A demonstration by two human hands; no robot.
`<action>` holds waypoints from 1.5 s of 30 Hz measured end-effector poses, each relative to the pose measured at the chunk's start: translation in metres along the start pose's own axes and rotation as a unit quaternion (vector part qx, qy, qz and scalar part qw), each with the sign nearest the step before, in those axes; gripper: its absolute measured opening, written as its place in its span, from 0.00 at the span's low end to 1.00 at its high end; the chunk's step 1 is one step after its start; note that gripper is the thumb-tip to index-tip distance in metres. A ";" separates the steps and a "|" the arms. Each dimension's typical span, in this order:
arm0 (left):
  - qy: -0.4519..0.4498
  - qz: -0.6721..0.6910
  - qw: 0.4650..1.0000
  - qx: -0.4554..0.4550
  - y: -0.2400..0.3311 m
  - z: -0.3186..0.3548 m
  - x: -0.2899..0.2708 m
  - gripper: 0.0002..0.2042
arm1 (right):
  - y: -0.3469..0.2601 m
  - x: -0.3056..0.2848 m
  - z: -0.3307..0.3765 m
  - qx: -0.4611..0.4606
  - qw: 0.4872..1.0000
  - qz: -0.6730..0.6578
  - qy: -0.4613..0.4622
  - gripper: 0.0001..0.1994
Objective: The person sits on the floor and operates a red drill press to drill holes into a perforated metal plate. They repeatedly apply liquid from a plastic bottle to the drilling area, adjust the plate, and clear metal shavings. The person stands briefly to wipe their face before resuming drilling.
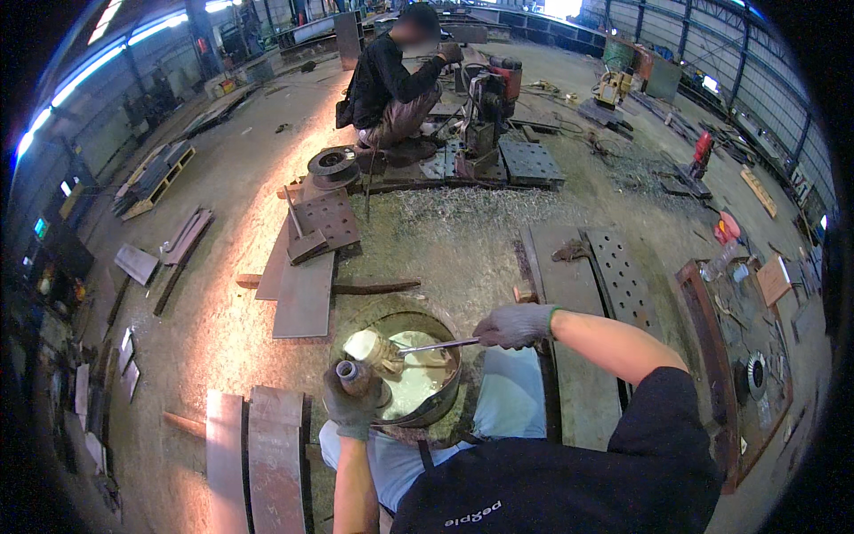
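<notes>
Bottle (363, 378) body wrapped by left hand (350, 408), tool (436, 346) tip sunk in bucket (442, 402) liquid, handle inside right hand (514, 326)

Few such things show in this workshop view. At the far left edge, against the dark wall, a small screen (41, 228) glows green and teal — too small to make out more. Just above it sits a small bright white rectangle (66, 188), a sign or lit panel; which one cannot be told. At the right, on the cluttered steel tray, a flat brown cardboard piece (772, 279) lies tilted — plain, roughly square.
</notes>
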State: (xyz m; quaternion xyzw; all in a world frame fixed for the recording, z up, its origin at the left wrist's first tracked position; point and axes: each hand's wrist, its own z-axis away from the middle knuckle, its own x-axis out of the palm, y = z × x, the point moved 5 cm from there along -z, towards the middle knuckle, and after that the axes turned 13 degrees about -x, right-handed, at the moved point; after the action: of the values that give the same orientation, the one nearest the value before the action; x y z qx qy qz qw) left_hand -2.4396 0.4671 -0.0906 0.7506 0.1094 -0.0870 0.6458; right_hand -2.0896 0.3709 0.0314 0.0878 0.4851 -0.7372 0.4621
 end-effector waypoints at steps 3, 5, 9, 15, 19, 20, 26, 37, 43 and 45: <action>-0.004 -0.044 0.999 -0.006 0.006 0.002 0.009 0.32 | 0.012 0.006 0.025 -0.015 0.999 0.005 0.035 0.16; -0.018 -0.076 0.997 -0.025 0.032 0.008 0.012 0.33 | 0.014 0.014 0.044 -0.009 0.997 -0.035 0.064 0.18; -0.090 0.073 0.981 -0.157 0.013 -0.002 0.024 0.36 | 0.037 0.038 0.072 0.004 0.984 -0.120 0.131 0.21; -0.090 -0.175 0.970 -0.143 0.062 -0.010 0.011 0.38 | -0.002 0.041 0.098 0.056 0.972 -0.168 0.152 0.22; -0.138 -0.200 0.951 -0.191 0.082 -0.011 0.024 0.38 | -0.006 0.044 0.110 0.107 0.963 -0.163 0.188 0.22; -0.142 -0.208 0.951 -0.181 0.077 -0.013 0.023 0.38 | -0.005 0.047 0.113 0.116 0.961 -0.161 0.193 0.23; -0.168 -0.266 0.935 -0.165 0.078 -0.009 0.020 0.38 | -0.003 0.060 0.112 0.130 0.948 -0.187 0.221 0.24; -0.160 -0.327 0.920 -0.148 0.073 -0.005 0.019 0.37 | -0.030 0.048 0.122 0.147 0.949 -0.092 0.264 0.22; -0.160 -0.268 0.942 -0.122 0.062 -0.009 0.020 0.37 | -0.029 0.044 0.125 0.082 0.958 -0.055 0.267 0.23; -0.149 -0.287 0.938 -0.129 0.061 -0.007 0.018 0.36 | -0.038 0.043 0.126 0.093 0.957 -0.043 0.272 0.23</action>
State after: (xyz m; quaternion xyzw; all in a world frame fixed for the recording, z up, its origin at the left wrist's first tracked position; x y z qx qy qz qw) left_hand -2.4053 0.4661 -0.0370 0.5764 0.2326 -0.3646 0.6934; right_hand -2.1022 0.2492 0.0950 0.3070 0.5251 -0.7464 0.2701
